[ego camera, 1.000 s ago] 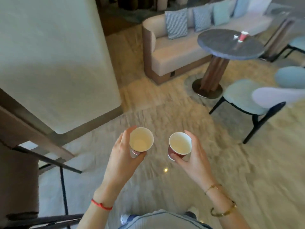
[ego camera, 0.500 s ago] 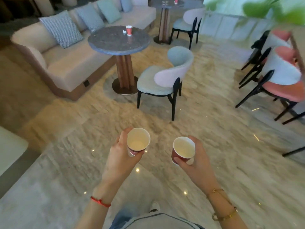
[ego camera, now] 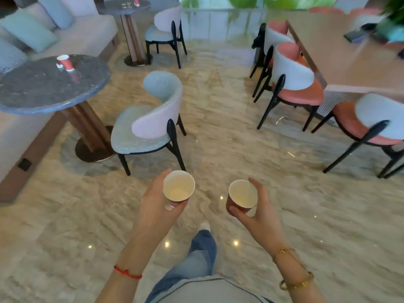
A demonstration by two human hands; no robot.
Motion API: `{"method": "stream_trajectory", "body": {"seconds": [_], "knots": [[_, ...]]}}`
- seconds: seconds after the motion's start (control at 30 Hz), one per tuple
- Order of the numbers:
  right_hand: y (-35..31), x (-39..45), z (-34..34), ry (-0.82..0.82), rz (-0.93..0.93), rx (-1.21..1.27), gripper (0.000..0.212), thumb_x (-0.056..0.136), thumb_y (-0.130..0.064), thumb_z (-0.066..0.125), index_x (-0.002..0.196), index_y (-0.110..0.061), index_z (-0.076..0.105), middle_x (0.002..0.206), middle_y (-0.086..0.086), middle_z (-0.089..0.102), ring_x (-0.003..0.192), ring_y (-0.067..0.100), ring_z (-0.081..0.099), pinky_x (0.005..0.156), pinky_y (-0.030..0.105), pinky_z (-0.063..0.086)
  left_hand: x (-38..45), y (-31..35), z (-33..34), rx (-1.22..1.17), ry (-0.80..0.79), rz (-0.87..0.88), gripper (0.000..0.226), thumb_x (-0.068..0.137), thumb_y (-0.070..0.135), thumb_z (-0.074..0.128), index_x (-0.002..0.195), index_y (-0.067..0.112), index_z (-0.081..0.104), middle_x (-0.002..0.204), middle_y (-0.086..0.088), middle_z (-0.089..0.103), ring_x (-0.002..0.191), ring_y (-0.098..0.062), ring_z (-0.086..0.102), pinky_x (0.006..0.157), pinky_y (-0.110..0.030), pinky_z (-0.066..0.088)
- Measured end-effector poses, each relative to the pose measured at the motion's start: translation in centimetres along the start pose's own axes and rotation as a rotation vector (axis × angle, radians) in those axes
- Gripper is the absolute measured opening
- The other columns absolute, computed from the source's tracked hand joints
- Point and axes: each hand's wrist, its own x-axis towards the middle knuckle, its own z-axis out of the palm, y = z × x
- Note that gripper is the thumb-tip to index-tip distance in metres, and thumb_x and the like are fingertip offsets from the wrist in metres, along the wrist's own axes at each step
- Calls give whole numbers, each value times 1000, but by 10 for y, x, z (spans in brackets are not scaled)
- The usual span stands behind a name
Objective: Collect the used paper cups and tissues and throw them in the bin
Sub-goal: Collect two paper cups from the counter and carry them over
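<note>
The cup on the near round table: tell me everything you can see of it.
The cup is a small red paper cup with a white rim, standing upright, slightly blurred. It sits toward the far side of the dark round table, with a small white scrap, perhaps tissue, beside its base. No hand touches it. Its contents cannot be seen.

Both forearms extend forward from the body at about waist height, bare, roughly parallel and apart from each other. The left hand has its thumb up along one side and fingers curled underneath, gripping a paper cup upright. A red cord circles the left wrist. The right hand holds a second cup, thumb low on the near wall, fingers wrapped round the far side; the fingertips there appear hidden. Gold bracelets sit on the right wrist. One leg in blue jeans steps forward between the arms.
</note>
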Motion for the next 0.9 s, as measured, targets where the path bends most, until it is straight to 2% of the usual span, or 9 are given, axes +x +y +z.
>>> {"method": "stream_trajectory", "body": {"seconds": [0.07,0.17,0.3,0.47,0.57,0.67,0.73,0.83,0.9], "knots": [[4,45,-5,31,16,-8,77,71,-38,80,132,-39,33,125,-12,49,103,-3,47,76,3,38,50,4,15,-17,-16,13,75,67,45,83,127,51,38,110,41,47,100,9,49,74,-3,36],[6,117,-17,87,21,-28,77,71,-40,79,133,-38,32,126,-13,47,105,-1,45,77,3,34,129,17,35,-29,-38,36,76,66,49,83,128,49,40,114,34,52,104,11,49,79,-11,39],[4,204,-32,133,28,-40,77,72,-37,79,134,-35,33,125,-14,43,99,-11,38,76,-4,34,219,39,55,-64,-107,125,67,70,42,83,122,49,43,116,33,52,106,20,45,76,-2,39],[11,288,-43,181,81,-26,76,72,-32,80,135,-29,36,128,-7,47,101,-5,41,79,-6,31,312,58,84,-82,-177,158,68,70,30,85,125,40,46,116,28,52,106,19,45,83,1,33],[24,338,-47,196,118,-25,77,72,-30,81,135,-29,36,128,-5,47,97,-3,45,76,-7,32,365,64,106,-69,-198,155,72,70,29,85,131,33,48,119,25,53,104,10,47,85,-7,36],[42,395,-51,198,151,-16,79,71,-29,81,136,-29,36,129,-5,48,102,3,47,74,-7,32,419,68,134,-82,-213,157,67,70,28,84,126,37,47,119,30,52,104,14,46,83,-1,35],[54,439,-58,203,150,-29,79,71,-30,81,135,-29,36,129,-6,49,103,3,48,74,-4,35,460,73,155,-108,-227,132,66,72,29,83,127,36,48,120,25,55,108,12,48,85,-6,37],[66,516,-73,202,130,-19,79,71,-30,81,135,-31,35,127,-7,50,96,-4,49,74,-2,38,531,86,188,-100,-212,117,67,72,29,83,129,36,49,121,19,57,110,1,53,88,-18,42],[70,571,-86,199,105,-10,77,71,-32,81,133,-34,35,124,-10,49,95,-13,47,75,-4,36,580,99,208,-87,-186,119,69,71,29,84,129,36,49,121,19,57,110,-4,54,87,-18,44]]}}
